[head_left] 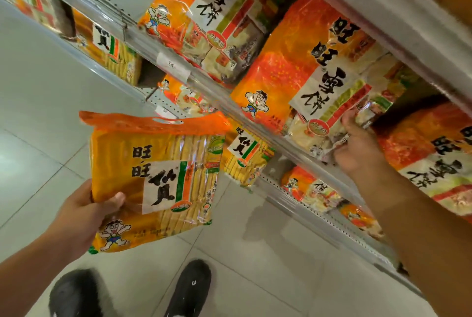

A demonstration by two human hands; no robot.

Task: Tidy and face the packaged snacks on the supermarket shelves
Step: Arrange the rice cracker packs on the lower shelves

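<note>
A: The left hand is clamped on a yellow bag, thumb on the front, and holds it out over the floor, well apart from the shelf. Where does it go?

B: I think it goes to the lower shelf. Bags with the same yellow print stand there, just right of the held one.

A: And the right hand?

B: Its fingers are closed on the bottom edge of an orange bag on the middle shelf, near the front rail. This bag leans to one side.

A: How to do this step well?

B: First set the orange bag upright, its face to the aisle, in line with the rail. Pull gently, because the thin wrap creases and the crackers inside probably break. Then put the yellow bag with its own kind, print to the front.
</note>
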